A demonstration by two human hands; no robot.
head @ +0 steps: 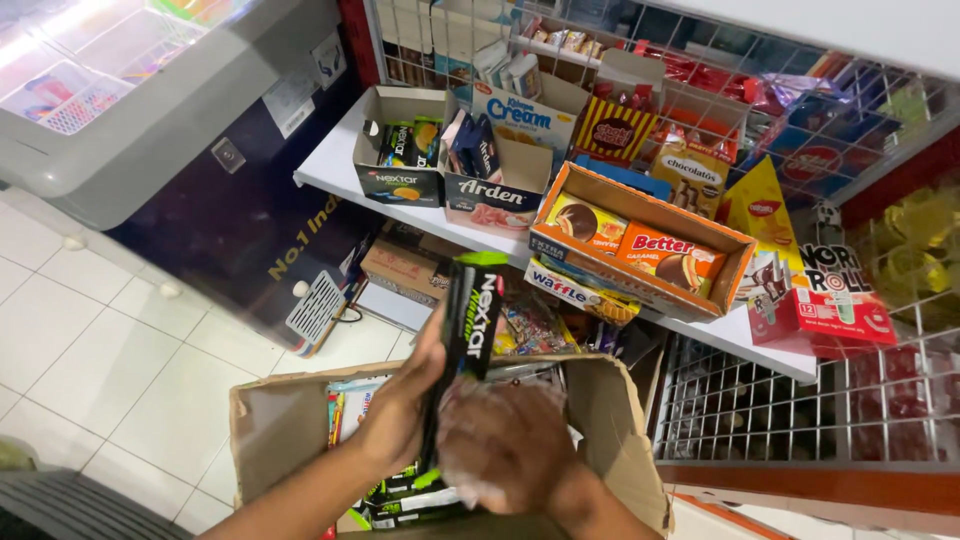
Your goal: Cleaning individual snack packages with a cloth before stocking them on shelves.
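Head view, lower middle of the frame: your left hand [405, 405] is closed around a stack of slim black-and-green snack packets [468, 318], thumb on the near face and fingers behind, holding them upright just above an open cardboard carton [610, 410]. Your right hand [505, 445] is blurred just beside and below it; it seems curled loosely around the bottom of the stack, but you cannot tell whether it really grips or only steadies. More packets of the same kind [405, 495] lie in the carton under your wrists.

These packets look light and fairly stiff along their length, with glossy wrapping that is likely to slide, and the contents are probably brittle. You do well to take them around the middle of the long sides, squeezing gently, with a palm under the lower end so none slips out of the bundle.

Upper middle of the frame, on the white shelf [330, 165], an open display box [400, 145] shows matching green-marked packets. Right of it stand a box of dark packets [495, 180] and an orange tray of sandwich biscuit boxes [640, 245]. A chest freezer [150, 110] fills the upper left, above the white tiled floor [110, 350].
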